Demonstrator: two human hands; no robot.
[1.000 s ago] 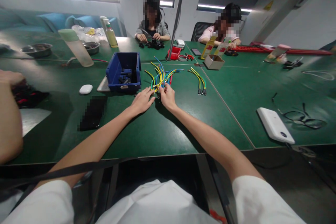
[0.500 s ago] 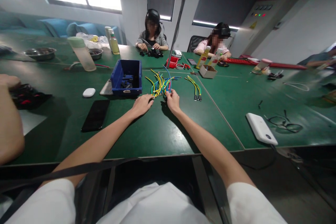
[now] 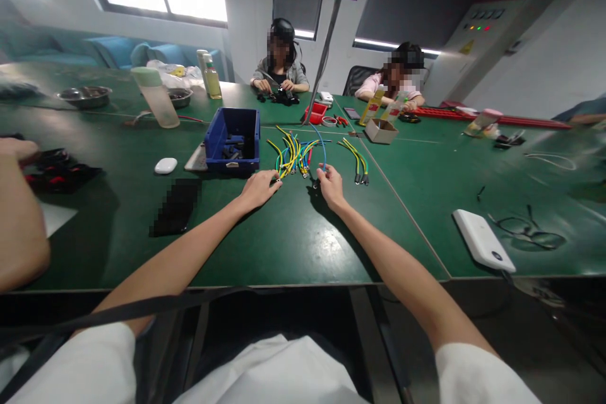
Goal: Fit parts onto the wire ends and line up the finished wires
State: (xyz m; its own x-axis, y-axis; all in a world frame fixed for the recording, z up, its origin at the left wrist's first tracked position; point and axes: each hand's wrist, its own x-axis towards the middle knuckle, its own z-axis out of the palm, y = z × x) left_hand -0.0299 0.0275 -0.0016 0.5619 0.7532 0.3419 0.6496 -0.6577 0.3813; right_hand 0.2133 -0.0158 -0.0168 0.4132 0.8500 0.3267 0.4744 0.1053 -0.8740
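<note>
A loose pile of short wires (image 3: 292, 154), mostly yellow-and-green with some blue and a red one, lies on the green table with ring lugs toward me. At the pile's near left edge, my left hand (image 3: 259, 188) lies low over the table, its fingertips closed round the lug end of a yellow-and-green wire. My right hand (image 3: 331, 188) pinches a blue wire (image 3: 324, 146) just right of the pile; the wire arcs up and away from my fingers. Farther right lie several separate yellow-and-green wires (image 3: 358, 163) with dark sleeves and lugs.
Behind my left hand stands a blue bin (image 3: 231, 166) with dark parts. A black phone (image 3: 175, 208) and white case (image 3: 165, 166) lie left. A white power bank (image 3: 483, 240) and glasses (image 3: 530, 237) lie right. A bare arm (image 3: 21, 221) is at far left; two people sit opposite.
My right hand has moved right, drawing the blue wire out of the pile. My left hand has stayed by the pile's left edge. The view has shifted slightly.
</note>
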